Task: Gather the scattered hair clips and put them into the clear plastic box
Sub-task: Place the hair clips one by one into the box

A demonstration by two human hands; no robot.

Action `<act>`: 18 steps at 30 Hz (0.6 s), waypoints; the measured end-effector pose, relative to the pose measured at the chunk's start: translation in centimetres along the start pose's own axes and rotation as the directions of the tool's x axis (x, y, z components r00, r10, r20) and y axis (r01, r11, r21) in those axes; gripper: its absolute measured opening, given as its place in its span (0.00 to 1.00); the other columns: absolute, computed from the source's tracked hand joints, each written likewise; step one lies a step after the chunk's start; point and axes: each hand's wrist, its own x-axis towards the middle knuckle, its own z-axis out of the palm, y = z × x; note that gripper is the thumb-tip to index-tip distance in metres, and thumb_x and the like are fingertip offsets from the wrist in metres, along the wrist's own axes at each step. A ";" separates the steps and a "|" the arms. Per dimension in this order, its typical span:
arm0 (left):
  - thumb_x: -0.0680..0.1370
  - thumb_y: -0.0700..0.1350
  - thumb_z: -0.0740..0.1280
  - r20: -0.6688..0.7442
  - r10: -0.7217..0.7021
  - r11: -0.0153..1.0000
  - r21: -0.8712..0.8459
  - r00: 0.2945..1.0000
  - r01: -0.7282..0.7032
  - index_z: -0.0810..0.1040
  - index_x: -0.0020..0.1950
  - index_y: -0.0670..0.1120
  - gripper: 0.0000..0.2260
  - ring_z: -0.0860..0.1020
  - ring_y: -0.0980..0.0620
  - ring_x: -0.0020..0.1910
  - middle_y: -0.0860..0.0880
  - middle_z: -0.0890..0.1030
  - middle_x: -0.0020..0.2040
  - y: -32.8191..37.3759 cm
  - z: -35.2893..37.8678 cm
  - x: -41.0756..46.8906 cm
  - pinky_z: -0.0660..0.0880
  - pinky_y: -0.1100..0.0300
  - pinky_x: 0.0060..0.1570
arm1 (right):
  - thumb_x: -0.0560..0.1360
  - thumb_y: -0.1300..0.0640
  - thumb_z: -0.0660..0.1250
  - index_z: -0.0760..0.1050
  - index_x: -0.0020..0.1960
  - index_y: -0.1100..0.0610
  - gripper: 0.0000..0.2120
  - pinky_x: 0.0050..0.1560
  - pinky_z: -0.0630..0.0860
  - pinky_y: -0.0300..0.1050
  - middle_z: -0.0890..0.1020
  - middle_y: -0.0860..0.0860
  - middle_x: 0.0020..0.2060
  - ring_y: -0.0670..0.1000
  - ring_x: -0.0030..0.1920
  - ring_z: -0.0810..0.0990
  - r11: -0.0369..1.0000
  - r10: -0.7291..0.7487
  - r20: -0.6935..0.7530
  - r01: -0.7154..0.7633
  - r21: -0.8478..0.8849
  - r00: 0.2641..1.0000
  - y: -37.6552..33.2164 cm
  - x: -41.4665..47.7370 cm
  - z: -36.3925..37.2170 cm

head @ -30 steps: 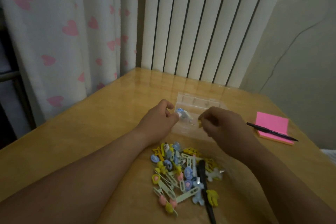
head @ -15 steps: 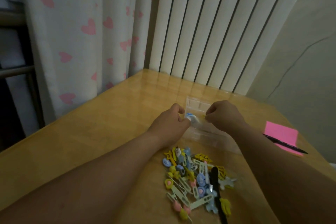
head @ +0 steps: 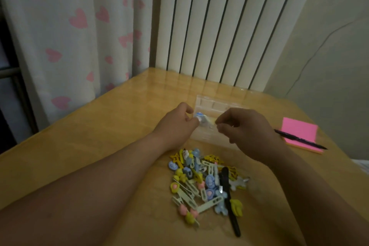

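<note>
At frame centre, our left hand (head: 177, 124) pinches a blue-and-white clip (head: 199, 119) and our right hand (head: 245, 132) pinches a pale yellow piece (head: 212, 121) beside it, both above the clear plastic box (head: 211, 104). If we release off-centre they may skid out, back toward the pile of hair clips (head: 203, 181) at lower centre.

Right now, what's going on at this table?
A person is sorting hair clips. The left hand pinches a blue-and-white clip and the right hand pinches what looks like a yellowish clip, both held close together over the clear plastic box. Most clips lie in a pile on the table, nearer the person. A pink sticky pad with a pen on it sits to the right.
</note>
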 end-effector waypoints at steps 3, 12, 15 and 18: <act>0.83 0.56 0.67 -0.014 0.011 1.000 0.004 1.000 -0.011 0.74 0.65 0.51 0.15 0.79 0.52 0.44 0.52 0.80 0.45 0.0 -0.1 0.0 0.74 0.53 0.42 | 0.81 0.52 0.73 0.85 0.55 0.45 0.05 0.38 0.79 0.34 0.86 0.43 0.44 0.42 0.39 0.85 0.995 0.014 0.289 0.015 -0.098 0.957 -0.1 -0.5 -0.7; 0.83 0.52 0.67 -0.020 0.015 1.000 0.014 1.000 -0.015 0.74 0.65 0.50 0.13 0.79 0.52 0.43 0.52 0.80 0.44 0.2 -0.1 -0.2 0.75 0.52 0.45 | 0.79 0.48 0.75 0.84 0.60 0.45 0.10 0.43 0.73 0.33 0.84 0.42 0.48 0.41 0.47 0.81 0.964 0.014 0.504 0.122 -0.237 0.864 -0.6 -1.0 -0.8; 0.83 0.52 0.67 -0.024 0.016 1.000 0.007 1.000 -0.015 0.75 0.65 0.50 0.12 0.79 0.52 0.42 0.52 0.80 0.43 0.3 -0.2 -0.4 0.76 0.51 0.45 | 0.79 0.48 0.74 0.83 0.59 0.45 0.09 0.44 0.74 0.35 0.82 0.42 0.48 0.42 0.47 0.80 0.959 0.008 0.509 0.137 -0.247 0.861 -0.5 -1.0 -0.8; 0.83 0.51 0.67 -0.018 0.008 1.000 0.001 1.000 -0.008 0.74 0.65 0.50 0.12 0.79 0.52 0.43 0.52 0.80 0.44 0.4 -0.3 -0.5 0.77 0.51 0.48 | 0.80 0.48 0.73 0.83 0.59 0.45 0.09 0.44 0.73 0.35 0.81 0.41 0.49 0.41 0.48 0.79 0.943 0.003 0.504 0.166 -0.290 0.863 -0.7 -1.1 -0.8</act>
